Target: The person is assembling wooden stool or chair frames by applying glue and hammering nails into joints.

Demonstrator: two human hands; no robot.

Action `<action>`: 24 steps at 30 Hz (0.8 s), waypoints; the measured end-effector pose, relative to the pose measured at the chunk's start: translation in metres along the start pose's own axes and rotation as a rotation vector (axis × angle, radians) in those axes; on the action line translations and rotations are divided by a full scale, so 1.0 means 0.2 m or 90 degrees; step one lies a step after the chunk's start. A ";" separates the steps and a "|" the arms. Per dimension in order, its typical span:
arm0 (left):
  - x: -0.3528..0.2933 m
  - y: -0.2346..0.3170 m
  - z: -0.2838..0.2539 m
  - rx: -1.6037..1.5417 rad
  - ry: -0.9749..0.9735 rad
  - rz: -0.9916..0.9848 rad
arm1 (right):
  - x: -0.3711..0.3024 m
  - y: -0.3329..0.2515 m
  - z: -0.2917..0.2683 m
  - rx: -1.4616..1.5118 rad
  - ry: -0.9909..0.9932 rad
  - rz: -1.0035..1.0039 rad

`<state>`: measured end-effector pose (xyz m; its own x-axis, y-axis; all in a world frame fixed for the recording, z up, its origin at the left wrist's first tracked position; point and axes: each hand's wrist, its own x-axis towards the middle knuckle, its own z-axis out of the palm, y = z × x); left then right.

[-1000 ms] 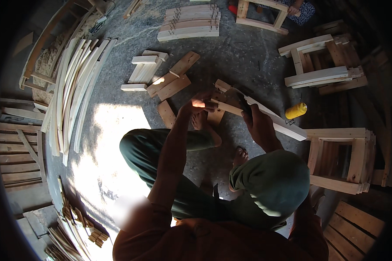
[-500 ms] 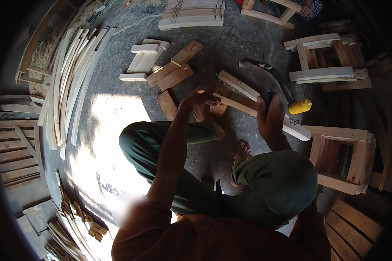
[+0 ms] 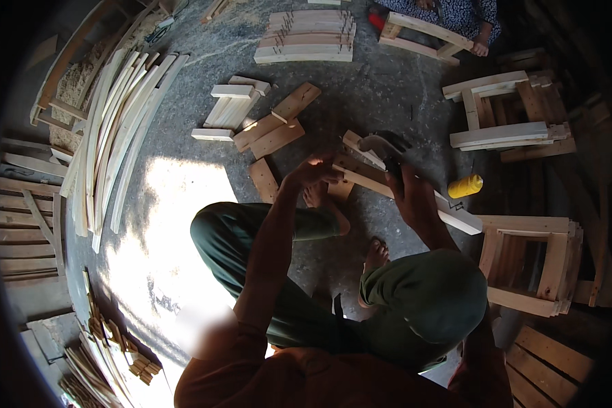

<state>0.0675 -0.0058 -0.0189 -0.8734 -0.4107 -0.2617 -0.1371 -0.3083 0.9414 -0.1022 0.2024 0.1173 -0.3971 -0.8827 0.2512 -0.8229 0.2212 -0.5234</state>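
Note:
My right hand (image 3: 417, 202) is closed round the dark handle of a hammer (image 3: 382, 147), whose head is over the wooden pieces in front of me. My left hand (image 3: 314, 171) is at the left end of a wooden bar (image 3: 366, 177), its fingers bent and pressed together; whatever they pinch is too small to make out. Behind that bar lies a paler wooden strip (image 3: 457, 216), partly hidden by my right hand. Dark nails (image 3: 455, 206) stick out near its right end. A short board (image 3: 341, 191) lies under the bar's left end, beside my bare foot.
A yellow bottle (image 3: 465, 185) lies right of the hammer. Assembled wooden frames (image 3: 527, 265) are stacked at the right. Loose boards (image 3: 279, 136) and a nail-studded row of planks (image 3: 304, 51) lie ahead. Long strips (image 3: 126, 136) lie left. Another person's hand (image 3: 480, 47) touches a frame (image 3: 421, 30).
The hammer has swung left from beyond the bar to above it, and my right hand has turned with it. My left hand stays at the bar's end. The view has shifted slightly.

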 end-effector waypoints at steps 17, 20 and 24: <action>0.13 0.01 -0.09 0.043 -0.046 -0.039 | -0.71 0.12 0.05 0.001 -0.072 0.264; 0.14 -0.01 -0.10 0.049 -0.005 -0.026 | -0.88 0.36 0.27 -0.101 -0.195 0.260; 0.17 0.04 -0.02 0.072 -0.028 -0.006 | -0.90 0.50 0.37 -0.196 -0.161 0.179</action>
<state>0.0396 -0.0255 -0.0218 -0.8915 -0.3689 -0.2630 -0.1945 -0.2128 0.9575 -0.0830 0.3533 -0.0413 -0.5420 -0.8354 -0.0908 -0.7947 0.5447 -0.2679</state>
